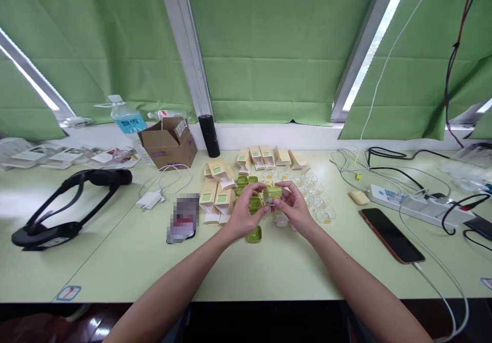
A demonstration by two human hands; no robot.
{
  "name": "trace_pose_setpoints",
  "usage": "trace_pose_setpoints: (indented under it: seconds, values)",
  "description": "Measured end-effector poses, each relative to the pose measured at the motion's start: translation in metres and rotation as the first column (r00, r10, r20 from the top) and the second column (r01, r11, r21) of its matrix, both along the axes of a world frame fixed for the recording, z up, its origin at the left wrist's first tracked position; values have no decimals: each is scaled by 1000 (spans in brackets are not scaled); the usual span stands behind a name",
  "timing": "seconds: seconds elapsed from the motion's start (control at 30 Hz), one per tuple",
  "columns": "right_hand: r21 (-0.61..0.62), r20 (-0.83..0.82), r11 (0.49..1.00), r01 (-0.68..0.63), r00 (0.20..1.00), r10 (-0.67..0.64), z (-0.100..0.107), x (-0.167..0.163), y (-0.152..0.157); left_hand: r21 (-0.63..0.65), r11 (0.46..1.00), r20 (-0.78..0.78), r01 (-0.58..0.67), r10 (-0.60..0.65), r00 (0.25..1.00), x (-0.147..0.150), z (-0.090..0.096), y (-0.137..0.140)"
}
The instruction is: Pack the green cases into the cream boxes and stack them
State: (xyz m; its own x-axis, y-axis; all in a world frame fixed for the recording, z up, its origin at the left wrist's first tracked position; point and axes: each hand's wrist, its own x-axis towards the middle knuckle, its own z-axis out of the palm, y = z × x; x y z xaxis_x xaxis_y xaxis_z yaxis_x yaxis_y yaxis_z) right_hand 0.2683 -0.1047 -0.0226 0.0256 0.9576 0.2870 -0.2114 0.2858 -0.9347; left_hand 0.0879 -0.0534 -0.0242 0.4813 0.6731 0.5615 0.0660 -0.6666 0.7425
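Observation:
Between both hands, above the middle of the table, is a small plastic box [272,193] with a green top and a clear lower part. My left hand [249,205] grips it from the left with thumb and fingers. From the right, my right hand [295,205] pinches it too. Green plastic caps [254,234] lie under and left of my hands, one of them nearer the front. Several clear plastic cups [325,213] are spread to the right, partly hidden by my right hand. Folded beige cartons [224,198] with green labels stand to the left and behind.
On the left are a black headset [73,209], a phone [183,218], a white charger [150,199] and a cardboard box [169,143]. A black cylinder [209,136] stands by the wall. To the right lie another phone [392,235], a power strip [413,204] and loose cables.

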Motion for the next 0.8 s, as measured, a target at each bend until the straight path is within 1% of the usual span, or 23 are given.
trace_pose_setpoints:
  seconds: [0.17,0.27,0.37,0.47,0.53,0.6,0.63,0.7,0.73,0.8]
  values:
    - [3,40,1000,10,999,-10,3,-1,-2,-24,1000,-1,-9,9,1000,1,0,0]
    - [-8,88,999,36,995,-35,5,0,-4,-10,1000,-18,-3,3,1000,0,1,0]
    - [-25,189,992,120,975,-113,9,5,-7,24,1000,-80,17,-15,997,-4,7,1]
    - [-30,293,983,182,942,-165,15,10,-18,46,998,-191,31,-21,981,-11,18,7]
    - [-22,364,979,201,914,-179,17,12,-33,63,998,-244,-21,36,969,-16,27,16]
    - [-22,473,976,217,862,-181,16,12,-53,99,986,-293,-134,158,943,-19,36,28]
    - [-39,537,976,215,828,-161,13,11,-63,127,973,-343,-194,227,912,-20,40,35]
    - [-67,655,977,202,748,-110,4,8,-83,220,936,-493,-274,349,797,-20,47,49]
    - [-72,699,978,197,710,-92,-1,6,-91,295,909,-555,-294,413,722,-18,49,57]
    - [-61,757,982,177,650,-70,-11,1,-103,442,848,-646,-292,527,553,-12,54,73]
